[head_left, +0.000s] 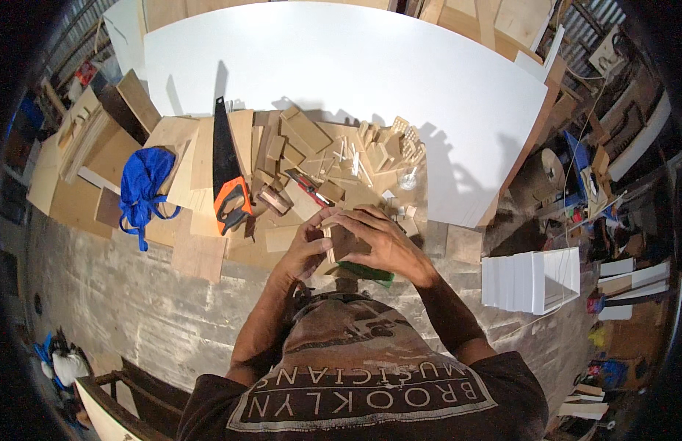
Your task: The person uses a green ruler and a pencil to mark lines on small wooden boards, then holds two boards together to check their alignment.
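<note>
In front of my chest, both hands are closed around a small wooden box-like piece (347,245) with a pale edge and a darker face. My left hand (309,248) grips its left side, fingertips by the pale edge. From the right, my right hand (383,241) curls over the top and side, so part of the piece is hidden. Below it shows something green (370,274), its kind unclear. Just beyond my hands lies a slim red and black tool (308,187), beside a small brown wooden block (274,200). Further left rests a handsaw (232,204) with an orange and black handle.
Several wood offcuts (305,131) and thin sticks cover the work surface, with a small clear container (408,178) at their right. A large white panel (341,62) spans the far side. At left lies a blue cloth bag (144,184); a white box (532,281) stands at right.
</note>
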The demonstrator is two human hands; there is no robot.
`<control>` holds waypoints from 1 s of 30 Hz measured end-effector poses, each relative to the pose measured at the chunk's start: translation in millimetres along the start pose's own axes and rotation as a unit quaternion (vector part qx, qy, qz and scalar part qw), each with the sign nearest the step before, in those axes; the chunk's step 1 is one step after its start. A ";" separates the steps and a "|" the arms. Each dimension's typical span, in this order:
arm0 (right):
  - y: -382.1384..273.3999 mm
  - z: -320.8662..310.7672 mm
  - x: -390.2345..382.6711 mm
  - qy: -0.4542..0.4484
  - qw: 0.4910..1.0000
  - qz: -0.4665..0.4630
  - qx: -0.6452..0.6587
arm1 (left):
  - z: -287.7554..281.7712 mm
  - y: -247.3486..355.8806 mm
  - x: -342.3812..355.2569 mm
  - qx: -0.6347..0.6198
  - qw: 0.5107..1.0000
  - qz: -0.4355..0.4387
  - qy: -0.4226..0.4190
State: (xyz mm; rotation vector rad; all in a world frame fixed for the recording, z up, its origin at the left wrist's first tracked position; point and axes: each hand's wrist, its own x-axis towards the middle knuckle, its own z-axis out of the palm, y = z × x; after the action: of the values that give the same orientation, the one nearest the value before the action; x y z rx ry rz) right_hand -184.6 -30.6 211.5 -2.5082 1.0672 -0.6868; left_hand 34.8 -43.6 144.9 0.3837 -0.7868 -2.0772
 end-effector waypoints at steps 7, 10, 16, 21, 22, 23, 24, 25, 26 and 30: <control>4.4 5.2 2.2 -0.001 1.000 -0.015 0.008 | 5.4 8.8 -5.6 0.023 1.000 -0.010 0.010; 4.9 6.9 0.6 0.013 1.000 -0.021 0.008 | 3.5 10.8 -10.5 0.051 0.998 -0.023 0.016; 3.6 10.3 -2.3 0.017 0.999 -0.034 0.012 | 2.7 11.7 -18.3 0.085 0.995 -0.042 0.024; 1.5 13.0 -10.1 0.020 0.999 -0.034 0.009 | 8.3 12.0 -20.3 0.099 0.993 -0.050 0.030; -0.3 12.0 -11.0 0.021 0.999 -0.026 0.040 | 10.1 13.0 -20.3 0.099 0.993 -0.050 0.030; -1.7 11.5 -12.6 0.022 0.997 -0.016 0.071 | 12.4 14.6 -19.7 0.096 0.993 -0.064 0.026; -1.7 11.7 -14.9 0.023 0.997 -0.015 0.070 | 13.9 14.8 -19.5 0.094 0.992 -0.078 0.021; -0.9 12.2 -17.8 0.018 0.997 -0.017 0.075 | 13.9 13.6 -19.9 0.094 0.992 -0.080 0.020; -0.3 12.6 -19.7 0.013 0.997 -0.019 0.080 | 13.1 12.6 -20.3 0.102 0.991 -0.083 0.020; -6.0 12.7 -22.7 0.008 0.997 -0.008 0.073 | 15.0 8.2 -20.3 0.169 0.983 -0.047 0.053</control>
State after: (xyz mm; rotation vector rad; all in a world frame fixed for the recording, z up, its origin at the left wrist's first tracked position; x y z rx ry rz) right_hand -187.9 -8.5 196.9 -2.3919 0.9669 -0.7627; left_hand 43.8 -24.8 161.3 0.7233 -1.0771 -1.9898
